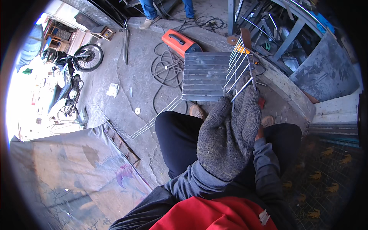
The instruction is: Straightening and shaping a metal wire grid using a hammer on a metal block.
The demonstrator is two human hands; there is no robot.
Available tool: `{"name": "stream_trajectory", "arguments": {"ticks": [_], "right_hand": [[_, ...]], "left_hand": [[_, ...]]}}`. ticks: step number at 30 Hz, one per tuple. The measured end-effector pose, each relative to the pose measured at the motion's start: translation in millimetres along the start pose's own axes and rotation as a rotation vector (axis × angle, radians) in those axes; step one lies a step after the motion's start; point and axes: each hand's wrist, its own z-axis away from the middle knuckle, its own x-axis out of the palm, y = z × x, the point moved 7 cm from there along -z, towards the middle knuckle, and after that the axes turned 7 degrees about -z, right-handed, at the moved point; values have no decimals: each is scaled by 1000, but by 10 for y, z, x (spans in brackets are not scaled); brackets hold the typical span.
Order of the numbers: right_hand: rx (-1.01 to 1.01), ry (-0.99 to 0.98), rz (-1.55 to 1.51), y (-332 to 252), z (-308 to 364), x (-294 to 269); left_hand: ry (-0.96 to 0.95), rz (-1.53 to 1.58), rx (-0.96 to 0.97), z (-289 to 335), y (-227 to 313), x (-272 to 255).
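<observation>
While the left hand (pixel 230 134), in a thick grey glove (pixel 226 153), is curled with thumb and fingers closed on the near end of a rod rack (pixel 243 89), the right hand (pixel 259 133) shows only as a bare sliver behind the glove, so I cannot tell whether it grips anything. The rack is tilted in front of the knees (pixel 176 130), at the right edge of a ridged metal panel (pixel 203 74). The step in hand looks like steadying or positioning the rack; the next move would seem to call for a firm hold that keeps the rods in line. There is one rack, its rods overlapping too much for a sure number, and one panel. Near the panel show two boots, one left (pixel 197 111) and one right (pixel 267 121). Beyond it is one orange machine (pixel 188 45), dark cable (pixel 166 68) coiled nearby in uncountable loops. Leftward on the floor (pixel 107 76) lie one white disc (pixel 137 110) and one crumpled white wrapper (pixel 112 90); farther off, two motorbike wheels (pixel 101 58). At the top, one other person (pixel 148 8) is partly visible: two blue-trousered legs, two shoes (pixel 146 23)
</observation>
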Motion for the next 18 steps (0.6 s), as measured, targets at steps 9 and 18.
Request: {"name": "stream_trajectory", "arguments": {"ticks": [9,18], "right_hand": [[-150,-17,41,-32,8,2],[164,-83,-128,-220,96,-37]], "left_hand": [[131,-536,190,3,257,-260],[172,-1884,509,245,1006,22]]}}
